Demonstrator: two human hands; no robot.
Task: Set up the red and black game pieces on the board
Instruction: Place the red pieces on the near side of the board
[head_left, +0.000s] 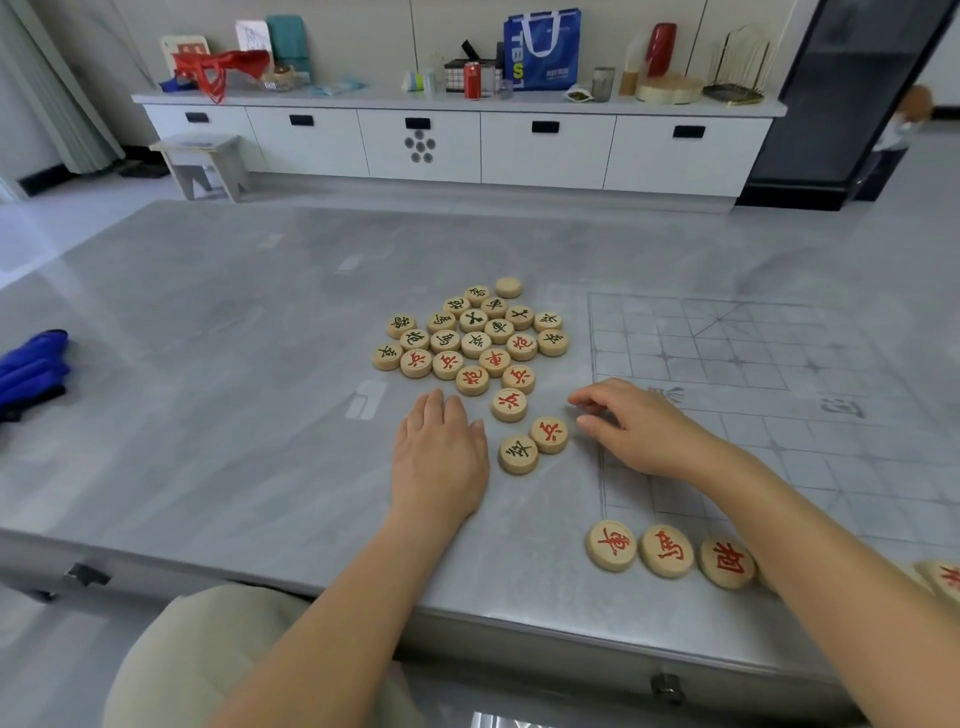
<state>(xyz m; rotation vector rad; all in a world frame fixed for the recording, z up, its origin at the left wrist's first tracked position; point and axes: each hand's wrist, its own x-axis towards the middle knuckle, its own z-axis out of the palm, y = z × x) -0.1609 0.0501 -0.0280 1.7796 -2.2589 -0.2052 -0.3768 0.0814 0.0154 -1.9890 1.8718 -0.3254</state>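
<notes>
Home living room: white sideboard (467, 143) cluttered with bags.

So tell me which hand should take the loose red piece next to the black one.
Probably the right hand. Its fingertips hover just right of the red piece, and the board lies on that side. The left hand rests flat on the table, with the black piece between.

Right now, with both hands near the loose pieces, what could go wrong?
1. The right hand reaches over the placed red row near the table's front edge; its forearm might knock a piece off.
2. One piece lies blank side up, so its colour is unknown.
3. The board lines are faint, so misplacing is easy.
</notes>
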